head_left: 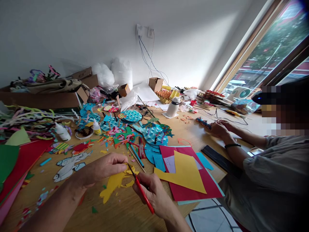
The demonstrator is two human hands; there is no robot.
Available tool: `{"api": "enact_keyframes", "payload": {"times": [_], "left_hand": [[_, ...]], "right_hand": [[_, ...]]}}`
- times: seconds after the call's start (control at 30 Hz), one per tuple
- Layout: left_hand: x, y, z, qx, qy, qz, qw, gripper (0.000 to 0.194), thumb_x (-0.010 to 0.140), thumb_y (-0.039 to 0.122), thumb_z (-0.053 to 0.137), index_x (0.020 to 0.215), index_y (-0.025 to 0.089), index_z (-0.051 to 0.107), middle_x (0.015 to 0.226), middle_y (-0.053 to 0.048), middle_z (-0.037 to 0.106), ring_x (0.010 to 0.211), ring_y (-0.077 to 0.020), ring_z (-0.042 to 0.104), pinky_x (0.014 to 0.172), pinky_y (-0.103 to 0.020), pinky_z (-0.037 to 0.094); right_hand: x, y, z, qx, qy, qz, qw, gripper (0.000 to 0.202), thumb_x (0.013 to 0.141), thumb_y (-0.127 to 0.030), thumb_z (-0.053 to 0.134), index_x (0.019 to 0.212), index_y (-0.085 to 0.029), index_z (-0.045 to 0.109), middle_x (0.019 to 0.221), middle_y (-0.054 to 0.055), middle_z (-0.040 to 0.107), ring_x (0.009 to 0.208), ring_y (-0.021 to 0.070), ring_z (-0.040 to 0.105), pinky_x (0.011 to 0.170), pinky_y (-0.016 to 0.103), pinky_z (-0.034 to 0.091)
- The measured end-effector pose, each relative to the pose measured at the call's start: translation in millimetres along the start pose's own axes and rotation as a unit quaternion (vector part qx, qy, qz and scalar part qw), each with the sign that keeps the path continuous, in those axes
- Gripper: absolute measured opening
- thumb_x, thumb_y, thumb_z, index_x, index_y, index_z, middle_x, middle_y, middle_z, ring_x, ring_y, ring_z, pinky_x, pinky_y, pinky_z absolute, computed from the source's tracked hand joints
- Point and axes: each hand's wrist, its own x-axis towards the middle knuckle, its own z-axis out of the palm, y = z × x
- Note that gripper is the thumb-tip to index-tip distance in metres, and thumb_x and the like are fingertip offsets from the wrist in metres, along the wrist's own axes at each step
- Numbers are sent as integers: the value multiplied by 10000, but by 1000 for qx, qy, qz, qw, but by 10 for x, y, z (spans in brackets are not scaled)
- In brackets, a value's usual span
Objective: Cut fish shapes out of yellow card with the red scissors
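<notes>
My right hand (154,195) is closed around a pair of red-handled scissors (144,195), their dark blades pointing up and left toward the other hand's fingertips. My left hand (106,169) pinches a small piece of yellow paper (126,171) between thumb and finger, right at the scissors' tip. Under the hands, a yellow paper fish cutout (113,186) lies on the wooden table (120,216), with yellow scraps beside it. Left of my left wrist are grey-and-white paper fish (66,170).
Right of my hands lie a yellow sheet (187,174) and a red sheet (212,190). Blue paper fish (154,133), pens (140,148) and glue bottles (62,131) stand or lie further back. A co-worker's hands (220,128) hold a small dark blue object at right.
</notes>
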Motion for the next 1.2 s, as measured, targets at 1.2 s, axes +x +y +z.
{"api": "enact_keyframes", "payload": {"times": [1.2], "left_hand": [[37,-42,-29,38,-4,-37,999,217,775,375,444,670,187,464,642,52,354,631,-127,331,563,-229,256]], "right_hand": [[-2,-25,-57,8,-37,15,999,413,868,-422,485,552,-190,353,511,-69,255,477,78,218,420,215,158]]}}
